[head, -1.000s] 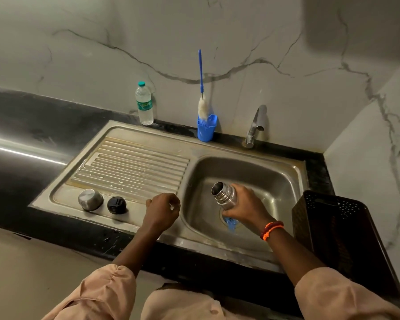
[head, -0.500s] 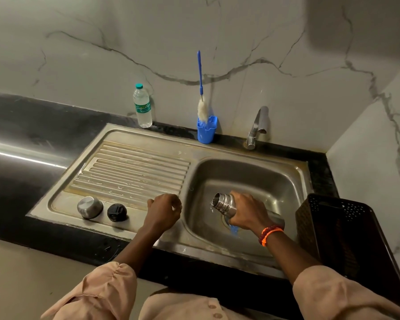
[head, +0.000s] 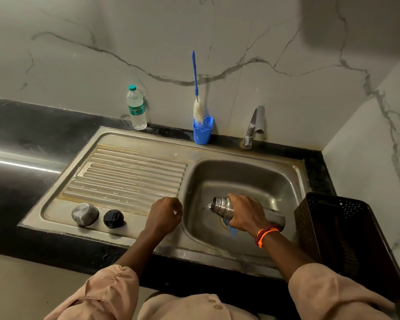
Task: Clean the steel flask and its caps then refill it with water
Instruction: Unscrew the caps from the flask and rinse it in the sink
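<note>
Marble-veined walls close in a dark counter with a steel sink (head: 296, 172) set into it, drainboard to the left, basin to the right. Over the basin the right hand (head: 243, 213) wraps its fingers round the steel flask (head: 274, 215), tipped nearly flat with the open mouth pointing toward nine o'clock; a thin trickle seems to leave the lip, though the light is too dim to be sure. Something blue shows beneath the flask near the drain (I cannot tell what it is). The left hand (head: 163, 215) hovers at the basin's nine o'clock edge, fingers curled, holding nothing. Both caps wait on the drainboard at about eight o'clock: the steel cap (head: 84, 214) and, just beside it, the black cap (head: 113, 218).

My reading is that the flask is being emptied, an early rinse step. Next it needs scrubbing inside, which calls for the bottle brush (head: 195, 77) standing in the blue cup (head: 202, 132) at twelve o'clock, near the tap (head: 254, 125).
</note>
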